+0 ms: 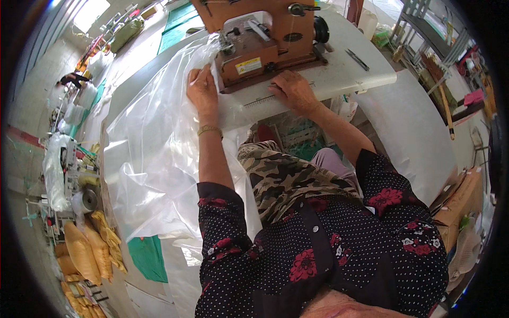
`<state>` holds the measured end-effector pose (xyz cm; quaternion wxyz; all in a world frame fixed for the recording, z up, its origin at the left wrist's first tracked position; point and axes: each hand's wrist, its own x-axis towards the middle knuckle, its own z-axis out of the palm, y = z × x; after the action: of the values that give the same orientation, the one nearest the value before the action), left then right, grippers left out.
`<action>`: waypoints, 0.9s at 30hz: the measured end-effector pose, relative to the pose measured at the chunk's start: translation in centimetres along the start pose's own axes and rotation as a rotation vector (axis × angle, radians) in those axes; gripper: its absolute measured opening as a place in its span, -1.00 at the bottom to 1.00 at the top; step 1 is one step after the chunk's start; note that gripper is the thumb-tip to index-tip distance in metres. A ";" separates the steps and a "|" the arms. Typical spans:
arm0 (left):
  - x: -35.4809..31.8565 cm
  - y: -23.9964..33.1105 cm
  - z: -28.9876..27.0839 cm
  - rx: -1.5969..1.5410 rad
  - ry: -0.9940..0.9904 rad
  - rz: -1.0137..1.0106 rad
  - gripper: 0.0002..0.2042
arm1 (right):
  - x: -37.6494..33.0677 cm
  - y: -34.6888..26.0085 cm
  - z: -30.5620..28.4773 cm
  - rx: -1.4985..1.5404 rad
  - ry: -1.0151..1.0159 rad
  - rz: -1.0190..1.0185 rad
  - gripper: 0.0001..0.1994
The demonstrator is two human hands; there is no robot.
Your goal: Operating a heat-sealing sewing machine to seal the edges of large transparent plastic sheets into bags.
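An orange-brown sewing machine (297,37) stands on a white worktable (339,79). A large clear plastic sheet (159,138) runs up to the needle area on the machine's left side and drapes down over the table's left part. My left hand (203,91), closed with bent fingers, grips the plastic sheet beside the machine's front left corner. My right hand (294,91) lies at the table's front edge, just before the machine's base. Its fingers are curled inward, and what they may hold is hidden.
Small metal snips (357,59) lie on the table to the right of the machine. A dark handwheel (321,29) sticks out on the machine's right. Yellow bundles (87,249) and a dark roll (87,201) sit at far left. Cardboard (461,212) stands at right.
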<state>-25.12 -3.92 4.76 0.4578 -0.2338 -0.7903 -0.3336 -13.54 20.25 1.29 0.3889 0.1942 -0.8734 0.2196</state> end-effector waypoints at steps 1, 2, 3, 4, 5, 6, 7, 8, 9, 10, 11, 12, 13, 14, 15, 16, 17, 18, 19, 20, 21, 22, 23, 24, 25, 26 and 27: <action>0.0 -0.3 -0.2 0.001 -0.010 0.009 -0.75 | 0.0 -0.1 0.2 0.001 0.018 -0.033 -0.83; 0.2 -0.5 -0.6 -0.030 -0.018 0.044 -0.75 | 0.1 0.0 0.1 0.005 0.024 -0.027 -0.83; 0.3 -0.4 -0.8 -0.061 -0.026 0.079 -0.75 | 0.1 0.1 0.1 0.031 0.018 -0.016 -0.82; 0.4 -0.3 -0.7 -0.049 -0.038 0.076 -0.75 | 0.1 0.3 -0.1 0.058 0.012 -0.006 -0.81; 0.6 -0.1 -0.9 -0.044 -0.048 0.082 -0.75 | 0.1 0.3 -0.1 0.066 0.018 0.003 -0.81; 0.9 0.0 -1.2 -0.045 -0.073 0.072 -0.76 | 0.2 0.5 -0.1 0.056 -0.012 0.017 -0.81; 1.2 0.1 -1.5 -0.046 -0.098 0.061 -0.77 | 0.2 0.5 -0.1 0.046 -0.042 0.030 -0.81; 1.4 0.3 -1.7 -0.041 -0.104 0.066 -0.77 | 0.2 0.6 0.0 0.053 -0.038 0.035 -0.81; 1.6 0.6 -1.9 -0.018 -0.143 0.066 -0.77 | 0.1 0.7 0.1 0.052 -0.022 0.051 -0.82; 1.8 0.8 -2.1 0.004 -0.182 0.066 -0.78 | 0.1 0.8 0.1 0.051 -0.006 0.067 -0.82; 1.9 0.8 -2.3 0.008 -0.187 0.072 -0.78 | 0.1 0.7 0.2 0.056 -0.001 0.072 -0.82; 2.0 0.8 -2.5 0.003 -0.200 0.070 -0.78 | 0.2 0.7 0.2 0.063 -0.012 0.077 -0.83; 2.1 0.8 -2.7 -0.002 -0.213 0.067 -0.78 | 0.2 0.7 0.2 0.069 -0.023 0.083 -0.83; 2.3 0.7 -2.8 0.002 -0.215 0.071 -0.78 | 0.2 0.7 0.2 0.073 -0.019 0.085 -0.83; 2.4 0.7 -3.0 0.020 -0.233 0.061 -0.78 | 0.1 0.8 0.2 0.085 -0.012 0.092 -0.84; 2.5 0.6 -3.0 0.037 -0.250 0.051 -0.78 | 0.1 0.8 0.1 0.096 -0.005 0.100 -0.84; 2.5 0.7 -3.0 0.037 -0.253 0.058 -0.78 | 0.2 0.7 0.1 0.096 0.000 0.104 -0.84; 2.2 0.7 -3.0 0.038 -0.253 0.060 -0.78 | 0.3 0.6 0.1 0.112 -0.008 0.110 -0.85; 2.1 0.7 -3.2 0.039 -0.253 0.062 -0.78 | 0.4 0.5 0.1 0.128 -0.016 0.116 -0.85; 2.0 1.1 -3.3 0.039 -0.254 0.067 -0.78 | 0.4 0.6 0.1 0.128 -0.011 0.119 -0.85; 1.9 1.5 -3.3 -0.010 -0.269 0.037 -0.78 | 0.3 0.6 0.2 0.120 -0.015 0.123 -0.85; 1.7 1.9 -3.4 -0.058 -0.284 0.006 -0.79 | 0.3 0.6 0.2 0.113 -0.019 0.126 -0.84; 1.6 2.4 -3.7 -0.054 -0.288 0.005 -0.79 | 0.3 0.5 0.1 0.118 -0.020 0.129 -0.84; 1.5 2.9 -3.9 -0.074 -0.304 -0.008 -0.80 | 0.3 0.4 0.0 0.125 -0.014 0.128 -0.86; 1.5 3.4 -4.1 -0.094 -0.321 -0.022 -0.81 | 0.4 0.4 -0.2 0.133 -0.008 0.128 -0.87; 1.6 4.3 -4.3 -0.090 -0.325 -0.023 -0.81 | 0.4 0.5 -0.3 0.139 -0.009 0.130 -0.87; 1.8 5.3 -4.4 -0.083 -0.338 -0.046 -0.82 | 0.4 0.6 -0.4 0.133 -0.012 0.128 -0.87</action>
<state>-19.86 -3.49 9.57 0.3005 -0.2870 -0.8466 -0.3325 -13.85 20.85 1.71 0.3551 0.1647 -0.8698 0.3006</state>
